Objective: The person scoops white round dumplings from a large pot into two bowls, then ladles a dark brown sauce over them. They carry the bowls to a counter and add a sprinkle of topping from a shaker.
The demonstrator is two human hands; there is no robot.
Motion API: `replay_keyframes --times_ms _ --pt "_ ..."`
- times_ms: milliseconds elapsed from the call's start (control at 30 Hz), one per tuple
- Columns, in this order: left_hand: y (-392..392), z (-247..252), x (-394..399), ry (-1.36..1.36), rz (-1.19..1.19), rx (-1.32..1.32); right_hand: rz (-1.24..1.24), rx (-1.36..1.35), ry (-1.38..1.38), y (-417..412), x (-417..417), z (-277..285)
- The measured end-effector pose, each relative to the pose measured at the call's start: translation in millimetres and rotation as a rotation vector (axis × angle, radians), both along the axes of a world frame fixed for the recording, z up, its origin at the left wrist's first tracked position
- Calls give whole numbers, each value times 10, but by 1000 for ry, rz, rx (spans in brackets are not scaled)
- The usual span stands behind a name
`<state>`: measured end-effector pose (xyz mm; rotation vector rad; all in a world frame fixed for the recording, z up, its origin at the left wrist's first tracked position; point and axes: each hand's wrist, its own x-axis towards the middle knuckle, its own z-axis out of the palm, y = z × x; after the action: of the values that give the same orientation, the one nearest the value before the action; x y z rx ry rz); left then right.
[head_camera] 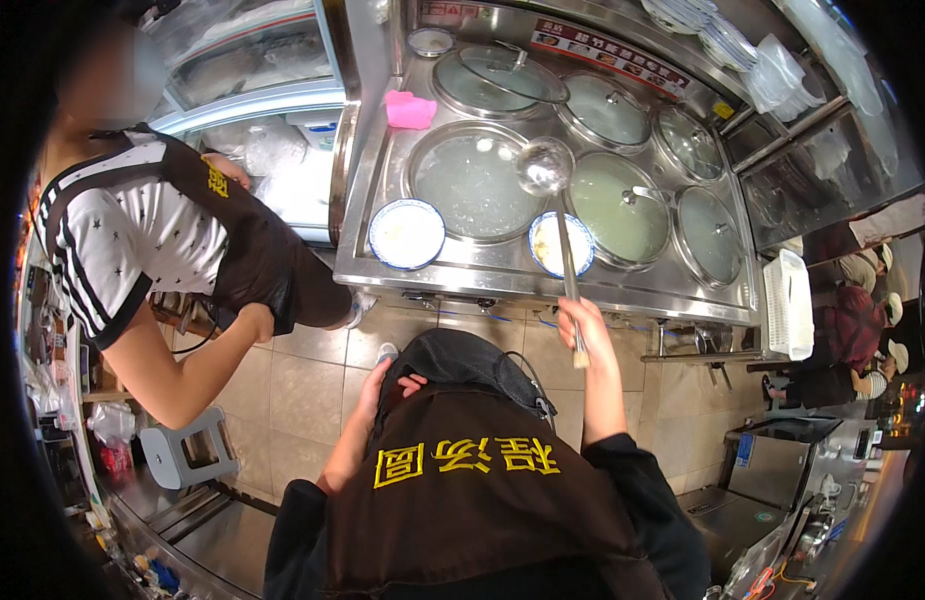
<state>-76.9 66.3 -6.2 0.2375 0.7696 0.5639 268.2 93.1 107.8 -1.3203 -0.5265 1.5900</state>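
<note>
My right hand (588, 330) is closed around the long handle of a metal ladle (545, 166). The ladle's round bowl hangs above the counter, between an uncovered pot of cloudy liquid (473, 184) and a pot of greenish liquid (616, 214). Under the handle, a blue-rimmed bowl (539, 247) with pale food stands near the counter's front edge. A second blue-rimmed bowl (407, 234) with whitish contents stands further left. My left hand (374, 390) is low beside the dark apron (462, 510), its fingers at a black mesh fabric; whether they grip it cannot be told.
A co-worker (147, 232) in a dark apron stands at left beside a glass-fronted cooler (335, 165). Glass-lidded pots (608, 112) fill the back and right of the steel counter. A pink cloth (410, 110) lies at its left edge. A grey stool (184, 450) stands lower left.
</note>
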Motion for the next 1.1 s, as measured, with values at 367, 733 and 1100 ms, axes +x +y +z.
replay_keyframes --times_ms 367,733,1100 --pt "-89 92 -244 -5 125 -28 -130 2 1644 758 -423 -839" --pt "-43 22 -328 29 100 -73 -295 -44 1499 1324 -214 -811" --pt "-79 14 -510 17 104 -8 -103 -213 1013 1962 -165 -664"
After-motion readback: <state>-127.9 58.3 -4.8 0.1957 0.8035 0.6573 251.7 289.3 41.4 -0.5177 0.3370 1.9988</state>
